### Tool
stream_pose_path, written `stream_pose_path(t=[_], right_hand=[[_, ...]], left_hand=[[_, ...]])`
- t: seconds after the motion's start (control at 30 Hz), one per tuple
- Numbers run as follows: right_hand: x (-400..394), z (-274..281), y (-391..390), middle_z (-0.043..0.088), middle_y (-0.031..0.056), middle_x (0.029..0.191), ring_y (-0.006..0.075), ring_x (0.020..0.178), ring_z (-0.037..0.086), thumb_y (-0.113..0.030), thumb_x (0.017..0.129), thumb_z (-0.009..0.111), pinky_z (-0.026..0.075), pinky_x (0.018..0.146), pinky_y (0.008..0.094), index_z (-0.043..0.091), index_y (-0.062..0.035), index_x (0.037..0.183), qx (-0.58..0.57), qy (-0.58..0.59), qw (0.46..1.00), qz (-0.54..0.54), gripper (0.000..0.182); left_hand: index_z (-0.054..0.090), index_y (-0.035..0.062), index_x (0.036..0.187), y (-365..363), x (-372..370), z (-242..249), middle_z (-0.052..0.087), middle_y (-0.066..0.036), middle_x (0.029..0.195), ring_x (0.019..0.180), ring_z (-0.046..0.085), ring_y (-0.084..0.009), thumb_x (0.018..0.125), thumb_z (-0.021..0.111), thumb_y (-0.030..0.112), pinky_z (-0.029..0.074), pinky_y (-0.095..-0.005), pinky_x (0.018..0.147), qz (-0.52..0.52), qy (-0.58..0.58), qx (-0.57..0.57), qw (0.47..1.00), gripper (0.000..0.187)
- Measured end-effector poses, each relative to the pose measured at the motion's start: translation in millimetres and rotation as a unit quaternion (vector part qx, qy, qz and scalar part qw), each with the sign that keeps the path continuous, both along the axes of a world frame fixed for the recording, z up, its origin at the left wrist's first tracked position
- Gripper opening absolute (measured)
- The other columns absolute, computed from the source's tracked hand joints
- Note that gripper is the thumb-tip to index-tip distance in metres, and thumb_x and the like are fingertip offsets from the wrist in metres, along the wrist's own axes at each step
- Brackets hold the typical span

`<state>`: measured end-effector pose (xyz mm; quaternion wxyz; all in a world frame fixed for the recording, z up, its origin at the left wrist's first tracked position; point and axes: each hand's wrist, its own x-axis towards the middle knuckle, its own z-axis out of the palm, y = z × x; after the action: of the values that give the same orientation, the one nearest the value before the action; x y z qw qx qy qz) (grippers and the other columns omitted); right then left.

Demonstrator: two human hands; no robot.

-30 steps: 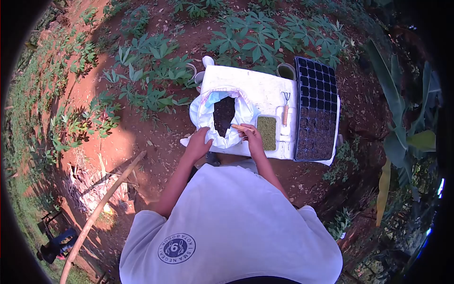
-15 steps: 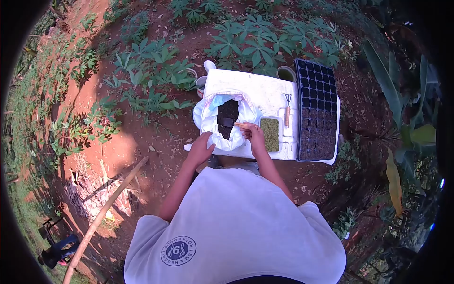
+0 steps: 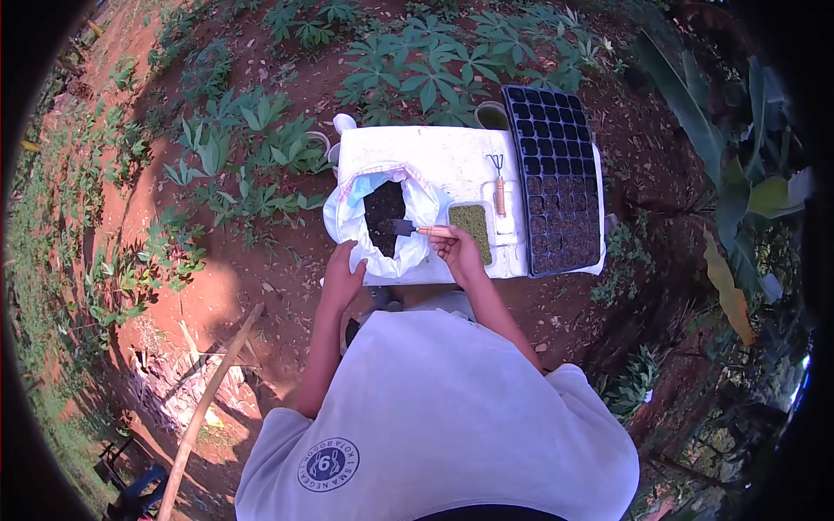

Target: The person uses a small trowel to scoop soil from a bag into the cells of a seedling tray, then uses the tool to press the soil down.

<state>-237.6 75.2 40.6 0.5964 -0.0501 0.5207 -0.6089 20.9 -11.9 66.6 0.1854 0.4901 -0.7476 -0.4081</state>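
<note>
A white plastic bag (image 3: pixel 423 198) stands open on the white table, with dark soil (image 3: pixel 382 203) inside. My left hand (image 3: pixel 347 276) grips the bag's near left rim, its fingertips partly hidden by the plastic. In my right hand (image 3: pixel 462 254) is a small trowel (image 3: pixel 401 227), held by its wooden handle. The dark blade points left over the bag's opening, near its right rim. Just beyond my right hand sits a shallow clear container (image 3: pixel 469 224) of fine green material. Farther right lies a hand fork (image 3: pixel 499 195) with a wooden handle.
On the right side of the white table (image 3: pixel 408 142) lies a black seedling tray (image 3: pixel 556 165); its nearer cells hold soil. A pot (image 3: pixel 492 116) and several other containers stand behind the table. Leafy plants (image 3: pixel 426 74) grow beyond, and a wooden pole (image 3: pixel 208 399) is at left.
My right hand has drawn the trowel rightward, so more of its handle and blade shows. My left hand stays at the bag's rim. The whole view has shifted slightly.
</note>
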Motion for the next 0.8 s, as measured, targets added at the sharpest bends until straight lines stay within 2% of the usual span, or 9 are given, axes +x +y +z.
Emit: stream_pose_path(t=[0.1, 0.23, 0.33, 0.43, 0.57, 0.7, 0.8], right_hand=[[-16, 16, 9, 0.067, 0.0081, 0.088, 0.0122, 0.074, 0.057, -0.027, 0.097, 0.040, 0.044, 0.072, 0.0268, 0.058, -0.0001, 0.114, -0.033, -0.037, 0.999, -0.015, 0.037], [-44, 36, 24, 0.066, 0.0096, 0.090, 0.0137, 0.074, 0.057, -0.027, 0.098, 0.041, 0.046, 0.070, 0.0261, 0.057, 0.0018, 0.116, -0.075, -0.065, 0.994, -0.037, 0.038], [-73, 52, 39, 0.066, 0.0101, 0.090, 0.0130, 0.075, 0.058, -0.026, 0.097, 0.042, 0.047, 0.069, 0.0250, 0.057, 0.0014, 0.116, -0.104, -0.069, 0.990, -0.063, 0.037], [-105, 60, 56, 0.066, 0.0097, 0.090, 0.0128, 0.073, 0.058, -0.026, 0.097, 0.043, 0.047, 0.069, 0.0252, 0.057, 0.0004, 0.117, -0.132, -0.076, 0.984, -0.089, 0.036], [-154, 66, 81, 0.066, 0.0087, 0.089, 0.0125, 0.073, 0.057, -0.026, 0.097, 0.044, 0.046, 0.069, 0.0252, 0.057, -0.0001, 0.117, -0.163, -0.077, 0.977, -0.113, 0.035], [-205, 72, 116, 0.063, 0.0065, 0.085, 0.0116, 0.073, 0.056, -0.027, 0.096, 0.044, 0.046, 0.067, 0.0246, 0.057, -0.0006, 0.117, -0.174, -0.077, 0.965, -0.179, 0.036], [-244, 65, 145, 0.060, 0.0038, 0.083, 0.0105, 0.071, 0.053, -0.026, 0.096, 0.044, 0.044, 0.066, 0.0243, 0.056, -0.0005, 0.119, -0.179, -0.032, 0.951, -0.251, 0.036]], left_hand=[[0.051, -0.0030, 0.124, -12, -5, 12, 0.053, -0.022, 0.126, 0.119, 0.050, -0.0370, 0.085, 0.062, 0.011, 0.039, -0.0403, 0.102, 0.011, -0.009, -0.036, 0.999, 0.042], [0.052, -0.0023, 0.121, -22, -27, 32, 0.054, -0.019, 0.122, 0.115, 0.052, -0.0356, 0.086, 0.059, 0.007, 0.040, -0.0392, 0.100, 0.044, 0.039, -0.006, 0.998, 0.037], [0.052, -0.0015, 0.120, -20, -59, 46, 0.055, -0.018, 0.120, 0.114, 0.052, -0.0346, 0.086, 0.059, 0.007, 0.040, -0.0390, 0.100, 0.023, 0.027, -0.101, 0.994, 0.036], [0.053, -0.0015, 0.120, -15, -103, 61, 0.055, -0.018, 0.120, 0.115, 0.052, -0.0345, 0.086, 0.058, 0.007, 0.040, -0.0388, 0.100, -0.010, 0.044, -0.106, 0.993, 0.035], [0.052, -0.0007, 0.121, -6, -168, 76, 0.055, -0.019, 0.120, 0.115, 0.052, -0.0355, 0.086, 0.058, 0.008, 0.039, -0.0401, 0.101, -0.066, 0.009, -0.132, 0.989, 0.036], [0.051, -0.0008, 0.122, 15, -236, 80, 0.054, -0.020, 0.122, 0.116, 0.051, -0.0370, 0.087, 0.058, 0.010, 0.040, -0.0406, 0.100, -0.128, 0.016, -0.115, 0.985, 0.037], [0.051, -0.0018, 0.122, 39, -280, 67, 0.054, -0.022, 0.122, 0.116, 0.051, -0.0378, 0.086, 0.059, 0.011, 0.039, -0.0409, 0.101, -0.172, 0.011, -0.073, 0.982, 0.039]])
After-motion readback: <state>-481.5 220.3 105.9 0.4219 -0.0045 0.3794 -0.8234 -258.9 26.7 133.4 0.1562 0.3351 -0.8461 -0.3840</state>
